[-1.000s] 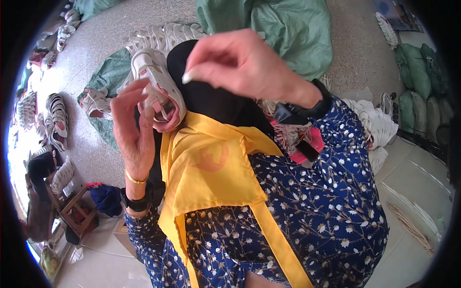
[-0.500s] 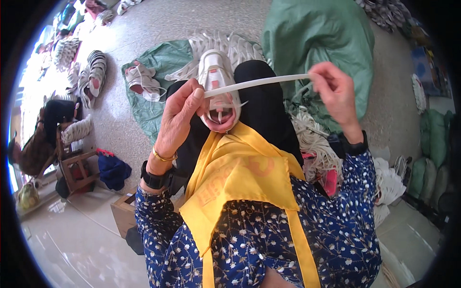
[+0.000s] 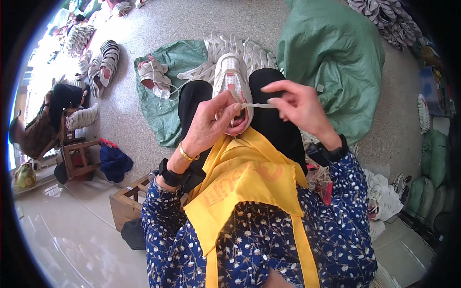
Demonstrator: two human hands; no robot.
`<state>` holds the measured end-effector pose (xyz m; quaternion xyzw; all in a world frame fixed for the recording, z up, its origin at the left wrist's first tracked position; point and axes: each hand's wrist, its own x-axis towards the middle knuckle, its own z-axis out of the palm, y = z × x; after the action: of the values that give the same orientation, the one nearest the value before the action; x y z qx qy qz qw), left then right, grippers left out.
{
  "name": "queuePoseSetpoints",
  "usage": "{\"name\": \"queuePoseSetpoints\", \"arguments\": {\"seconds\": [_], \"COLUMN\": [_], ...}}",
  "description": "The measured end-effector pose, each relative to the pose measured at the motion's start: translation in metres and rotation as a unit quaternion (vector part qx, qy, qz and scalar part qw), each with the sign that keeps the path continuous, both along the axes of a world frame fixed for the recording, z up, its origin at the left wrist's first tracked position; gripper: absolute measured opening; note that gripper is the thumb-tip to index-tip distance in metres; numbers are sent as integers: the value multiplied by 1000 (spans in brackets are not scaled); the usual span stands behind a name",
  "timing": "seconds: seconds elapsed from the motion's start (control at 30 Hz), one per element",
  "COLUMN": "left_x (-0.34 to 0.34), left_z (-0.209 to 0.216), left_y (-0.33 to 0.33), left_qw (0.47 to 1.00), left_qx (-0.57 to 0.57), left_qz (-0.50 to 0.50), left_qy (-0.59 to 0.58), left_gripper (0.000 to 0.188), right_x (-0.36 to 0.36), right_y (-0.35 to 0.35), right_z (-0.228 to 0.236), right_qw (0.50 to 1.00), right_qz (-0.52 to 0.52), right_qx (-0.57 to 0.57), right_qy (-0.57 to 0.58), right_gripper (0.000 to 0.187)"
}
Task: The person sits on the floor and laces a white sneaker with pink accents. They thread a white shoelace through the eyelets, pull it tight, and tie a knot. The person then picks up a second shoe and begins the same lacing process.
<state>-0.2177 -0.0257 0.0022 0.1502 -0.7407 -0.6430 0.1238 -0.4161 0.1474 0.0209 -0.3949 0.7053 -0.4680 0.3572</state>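
A white and grey shoe with pink parts (image 3: 231, 72) stands between my knees, its toe pointing away from me. Over its opening, my left hand (image 3: 213, 120) pinches a flat white shoelace (image 3: 257, 105) between thumb and fingers. A short stretch of this lace runs sideways to my right hand (image 3: 301, 109), where it meets the fingertips. The right index finger is held apart above the lace, while the lower fingers are curled at it. My left hand and the lace partly hide the shoe's opening.
A yellow apron (image 3: 245, 187) covers my lap. Beyond my knees, many white laces or straps (image 3: 230, 45) lie on a green sheet (image 3: 158, 115), beside another shoe (image 3: 154, 77). A large green sack (image 3: 331, 57) is at right. Wooden stools (image 3: 79, 153) stand left, near another person (image 3: 38, 120).
My right hand has come down and in towards my left hand, so the lace stretch between them is much shorter. My left hand has shifted slightly right and down. The view has shifted a little.
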Motion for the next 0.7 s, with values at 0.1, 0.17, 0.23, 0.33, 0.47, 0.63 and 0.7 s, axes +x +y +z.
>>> {"name": "queuePoseSetpoints", "arguments": {"seconds": [0.1,0.17,0.23,0.33,0.47,0.63,0.7], "left_x": [1,4,7,11,9,0,1], "left_z": [3,4,6,-6,-9,1,-2], "left_y": [-4,-7,-8,-11,-7,-1,-4], "left_qw": [998,998,999,999,998,994,992], "left_qx": [-55,-68,-52,-42,-56,-108,-123], "left_qz": [-5,-5,1,12,6,-1,25], "left_qy": [-3,-5,-8,-2,-16,-7,3], "left_gripper": [23,23,23,23,19,16,14], "right_x": [19,23,19,12,16,37,34], "right_y": [-27,-32,-29,-18,-20,-44,-46], "right_z": [-2,-6,-7,-5,7,-22,-19], "right_qw": [991,991,994,998,997,983,989], "right_qz": [102,108,98,63,63,96,87], "right_qx": [-78,-72,-21,9,38,-124,-91], "right_qy": [-22,-36,-32,16,25,-99,-79], "right_gripper": [24,15,10,9,19,28,13]}}
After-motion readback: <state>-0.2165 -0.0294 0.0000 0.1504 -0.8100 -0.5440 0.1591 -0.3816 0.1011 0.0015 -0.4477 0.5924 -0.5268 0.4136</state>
